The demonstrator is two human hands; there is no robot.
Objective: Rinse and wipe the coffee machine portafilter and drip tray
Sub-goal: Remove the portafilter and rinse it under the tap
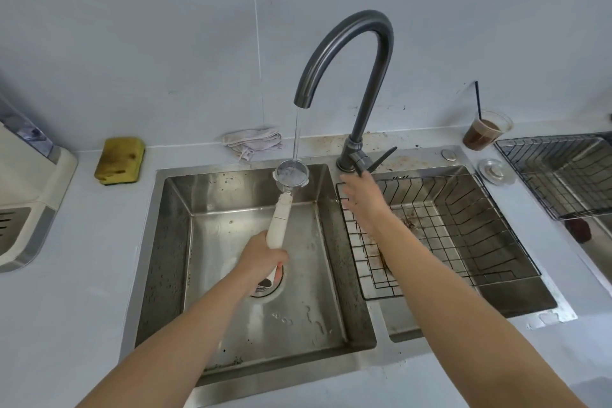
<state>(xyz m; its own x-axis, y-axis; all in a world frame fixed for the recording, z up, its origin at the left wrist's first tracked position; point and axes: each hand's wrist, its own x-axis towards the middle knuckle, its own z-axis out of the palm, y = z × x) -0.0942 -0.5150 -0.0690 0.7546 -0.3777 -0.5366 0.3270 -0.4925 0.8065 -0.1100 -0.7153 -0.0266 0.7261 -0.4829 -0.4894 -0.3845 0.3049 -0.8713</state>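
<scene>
The left hand (265, 257) is gripping the portafilter (281, 212) by the near end of its white handle, fingers curled tight round it. Its metal basket is sitting well beyond the knuckles, over the sink (172, 225), catching water (297, 132) running from the tap (371, 76). The right hand (361, 199), blurred, is reaching out with straight fingers, their tips just below the lever (382, 157); whether they are touching it is unclear.

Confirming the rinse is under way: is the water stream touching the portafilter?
Touching. The head view shows the water stream from the faucet landing inside the basket of the portafilter.
</scene>
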